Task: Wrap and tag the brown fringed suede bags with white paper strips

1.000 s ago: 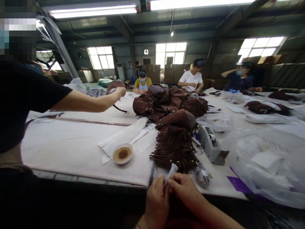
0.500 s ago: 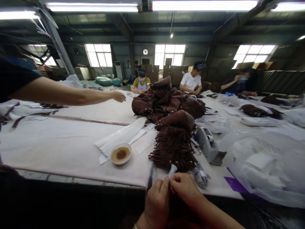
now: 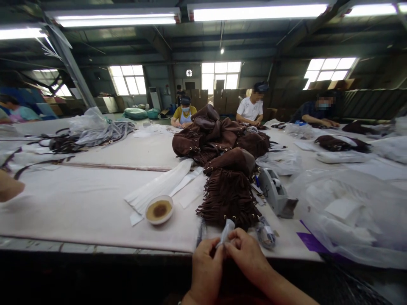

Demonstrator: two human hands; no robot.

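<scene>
your left hand [image 3: 206,267] is at the bottom centre of the frame, its thumb and forefinger clamped on a small piece of whitish film [image 3: 227,231]. your right hand [image 3: 246,250] meets it from the lower right, thumb and fingertips pinched together at the lower end of that same piece. the film's upper end sticks up between your hands, in front of the near edge of a brown fringed bag [image 3: 230,195]; you cannot tell whether they touch.

above that bag, around the centre of the frame, a heap of brown bags [image 3: 219,133] sits on the white-covered table [image 3: 79,199]. left of the fringed bag lie white strips [image 3: 162,186], with a bowl [image 3: 163,221] of brownish stuff just beside their lower end. to the bag's right stands a grey tape dispenser [image 3: 276,194], and a small clear packet [image 3: 266,234] is near your right hand. a large clear plastic bag [image 3: 343,224] fills the lower right, over part of a purple sheet [image 3: 310,242]. at the left edge, you see a co-worker's hand [image 3: 10,186].
</scene>
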